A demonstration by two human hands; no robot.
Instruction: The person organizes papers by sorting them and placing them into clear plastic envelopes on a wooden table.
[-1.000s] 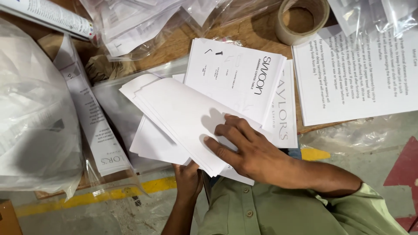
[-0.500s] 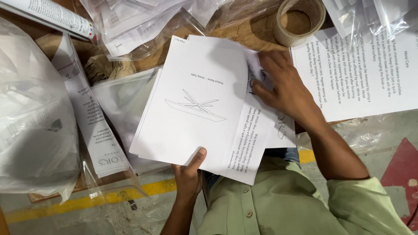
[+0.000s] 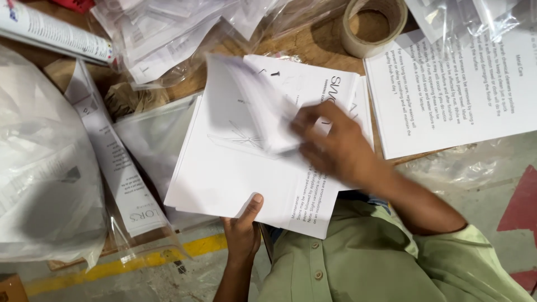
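My left hand (image 3: 243, 226) grips the near edge of a stack of white printed sheets (image 3: 224, 173), thumb on top. My right hand (image 3: 335, 148), blurred by motion, lies over the stack and bends a top sheet (image 3: 249, 106) with a line drawing up and over. Under it shows another printed sheet (image 3: 313, 84) with dark lettering. The stack rests partly on a wooden table (image 3: 313, 42).
A roll of brown tape (image 3: 373, 25) stands at the back. A large printed page (image 3: 453, 84) lies to the right. Clear plastic bags (image 3: 184, 28) with papers lie behind, a bulky white plastic bag (image 3: 45, 184) at left, and a narrow folded leaflet (image 3: 114, 162) beside it.
My right hand moved from the sheets' right edge toward the middle, folding the top drawing sheet over. My left hand kept its grip on the stack's near edge.
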